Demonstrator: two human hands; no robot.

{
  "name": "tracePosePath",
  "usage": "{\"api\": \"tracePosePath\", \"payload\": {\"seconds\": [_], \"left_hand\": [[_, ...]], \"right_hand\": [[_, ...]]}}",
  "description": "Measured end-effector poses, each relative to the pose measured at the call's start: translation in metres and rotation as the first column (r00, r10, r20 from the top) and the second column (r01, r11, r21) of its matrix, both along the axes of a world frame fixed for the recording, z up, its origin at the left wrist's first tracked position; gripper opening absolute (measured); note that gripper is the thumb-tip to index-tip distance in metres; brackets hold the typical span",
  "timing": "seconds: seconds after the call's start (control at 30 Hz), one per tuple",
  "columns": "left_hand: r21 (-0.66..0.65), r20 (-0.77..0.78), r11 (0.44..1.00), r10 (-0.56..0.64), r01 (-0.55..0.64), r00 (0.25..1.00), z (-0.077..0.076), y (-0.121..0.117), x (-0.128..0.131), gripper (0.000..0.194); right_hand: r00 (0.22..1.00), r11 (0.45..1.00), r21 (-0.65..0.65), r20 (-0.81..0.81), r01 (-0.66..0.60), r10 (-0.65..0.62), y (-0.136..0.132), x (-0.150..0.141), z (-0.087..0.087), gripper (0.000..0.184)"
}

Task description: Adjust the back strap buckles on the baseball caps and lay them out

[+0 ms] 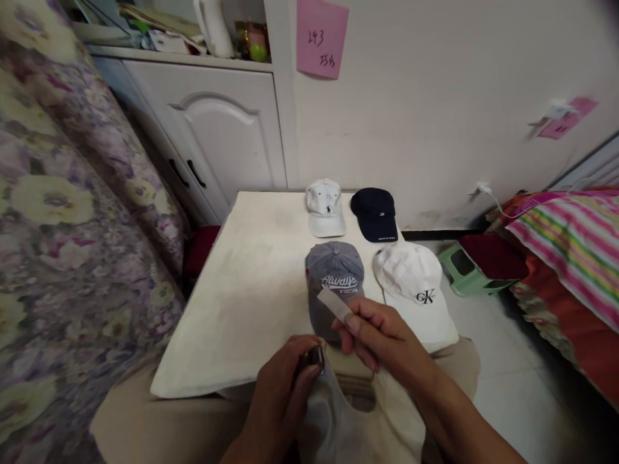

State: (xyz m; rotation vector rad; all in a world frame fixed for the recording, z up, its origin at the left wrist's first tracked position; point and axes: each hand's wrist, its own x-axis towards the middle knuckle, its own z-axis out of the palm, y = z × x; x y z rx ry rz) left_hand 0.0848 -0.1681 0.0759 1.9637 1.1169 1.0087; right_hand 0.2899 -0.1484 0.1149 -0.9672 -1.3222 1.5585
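A cream cap [353,422] is held over my lap, its back opening facing away from me. My left hand [289,377] pinches the metal buckle [316,356] at one side of that opening. Between the thumb and fingers of my right hand [370,332] is the cap's pale strap [334,304], its free end pointing up and left. Strap and buckle are apart. Just beyond my hands lies a grey cap [333,264] with white "Always" lettering, partly covered by the strap and my right fingers.
On the cream-topped table [242,290] are a white cap [325,200], a navy cap [373,209] and a white CK cap [409,274]. A green stool [467,274] stands right, near a bed [575,258]. A floral curtain [72,212] hangs left; a white cabinet [217,122] stands behind.
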Motion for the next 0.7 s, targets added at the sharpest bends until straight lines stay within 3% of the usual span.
{"api": "tracePosePath", "payload": {"seconds": [0.3, 0.53, 0.7], "left_hand": [[0.096, 0.033, 0.995, 0.018, -0.021, 0.999, -0.009, 0.005, -0.003, 0.020], [0.155, 0.027, 0.988, -0.008, 0.004, 1.000, -0.026, 0.005, -0.009, 0.022], [0.167, 0.004, 0.986, -0.008, 0.008, 1.000, -0.021, 0.011, -0.010, 0.021]], "right_hand": [[1.000, 1.000, 0.014, -0.014, 0.011, -0.011, 0.001, 0.000, 0.000, 0.029], [0.975, 0.988, -0.022, -0.158, 0.154, -0.155, -0.004, 0.014, -0.004, 0.027], [0.972, 0.988, -0.056, -0.176, 0.145, -0.153, -0.006, 0.011, -0.006, 0.027]]}}
